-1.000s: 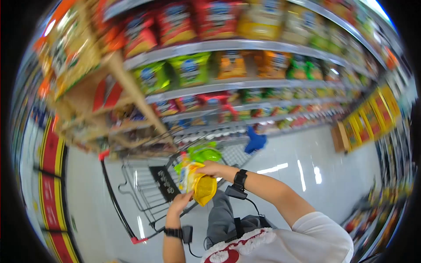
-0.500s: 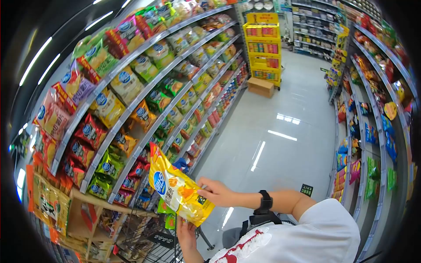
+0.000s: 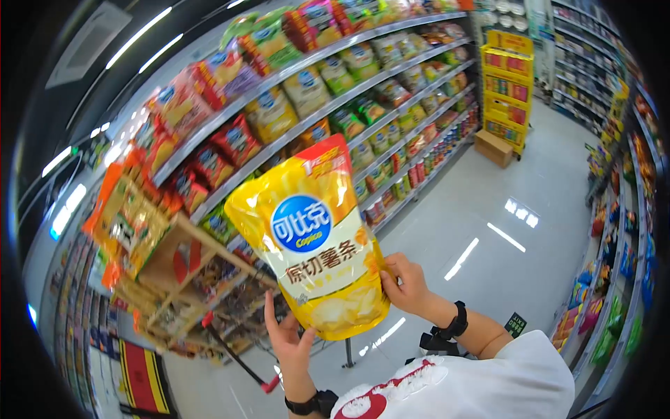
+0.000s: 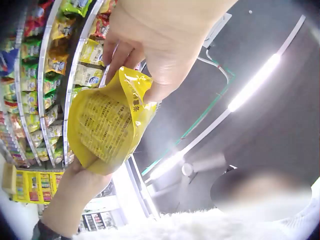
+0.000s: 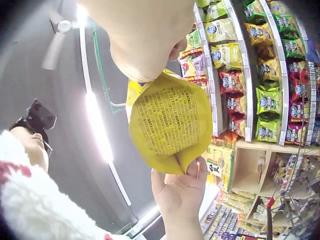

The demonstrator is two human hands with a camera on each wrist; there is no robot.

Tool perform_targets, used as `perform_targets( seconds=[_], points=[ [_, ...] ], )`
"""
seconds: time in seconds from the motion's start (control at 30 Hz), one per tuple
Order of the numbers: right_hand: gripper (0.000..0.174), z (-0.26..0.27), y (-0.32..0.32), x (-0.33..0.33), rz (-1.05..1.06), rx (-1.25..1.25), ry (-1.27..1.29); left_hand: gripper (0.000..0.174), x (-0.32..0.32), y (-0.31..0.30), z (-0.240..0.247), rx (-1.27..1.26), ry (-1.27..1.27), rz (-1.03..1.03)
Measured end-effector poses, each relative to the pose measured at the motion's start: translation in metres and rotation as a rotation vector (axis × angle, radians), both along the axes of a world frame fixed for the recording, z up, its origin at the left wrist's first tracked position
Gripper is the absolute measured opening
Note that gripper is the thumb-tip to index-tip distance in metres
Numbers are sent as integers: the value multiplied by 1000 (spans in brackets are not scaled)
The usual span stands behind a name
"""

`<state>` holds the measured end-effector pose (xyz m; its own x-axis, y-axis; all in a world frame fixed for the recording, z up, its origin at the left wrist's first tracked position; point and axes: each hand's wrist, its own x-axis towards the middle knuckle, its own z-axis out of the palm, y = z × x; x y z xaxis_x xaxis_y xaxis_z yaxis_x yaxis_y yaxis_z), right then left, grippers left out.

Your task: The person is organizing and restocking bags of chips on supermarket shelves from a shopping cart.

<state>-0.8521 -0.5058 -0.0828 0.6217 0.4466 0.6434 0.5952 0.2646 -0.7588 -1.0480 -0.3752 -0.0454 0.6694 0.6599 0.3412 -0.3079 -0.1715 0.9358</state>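
Note:
A yellow snack bag (image 3: pixel 317 237) with a blue oval logo and a red top corner is held upright, its front toward the head view. The right hand (image 3: pixel 410 285) pinches its lower right edge, thumb on the front. At the lower left corner the left hand (image 3: pixel 292 342) grips the bag between thumb and fingers, some fingers extended behind it. Printed text covers the bag's bottom (image 4: pixel 105 122) in the left wrist view, where the left hand (image 4: pixel 150 50) holds one corner. The bag's bottom (image 5: pixel 170 120) also faces the right wrist view.
Shelves of snack bags (image 3: pixel 269 115) run along the left and back. A wooden rack (image 3: pixel 183 262) stands at left, with part of a cart's handle (image 3: pixel 237 359) below it. A yellow display stand (image 3: pixel 506 91) and a cardboard box (image 3: pixel 494 148) are at the aisle's far end.
The bag has risen from above the cart and come closer to the head camera, turning its front into full view. Both hands have moved up with it, and the head view has lifted toward the shelves.

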Motion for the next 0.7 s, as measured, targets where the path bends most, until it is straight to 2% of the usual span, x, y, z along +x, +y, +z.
perform_targets(
  seconds=[0.1,0.17,0.23,0.33,0.47,0.57,0.67,0.7],
  points=[
    [11,-4,3,-24,-44,17,-97,79,-23,5,-14,-62,-50,20],
    [11,-3,0,-36,-73,-10,-159,75,-40,7,-28,-145,-30,-89],
    [12,-2,0,-42,-76,-58,-196,77,-45,8,-37,-204,-19,-105],
    [14,-16,1,-51,-78,-60,-440,81,-52,9,-54,-280,-29,-117],
    [18,-24,-14,-61,-40,-216,-445,86,-55,1,-58,-333,-43,-151],
    [24,-21,-19,-57,51,-223,-310,87,-56,3,-59,-253,6,-141],
    [41,-11,-24,-51,71,-225,-217,88,-46,-5,-56,-204,12,-106],
    [51,-9,-31,-50,151,-287,-112,87,-42,-8,-55,-182,39,-110]
  ],
)
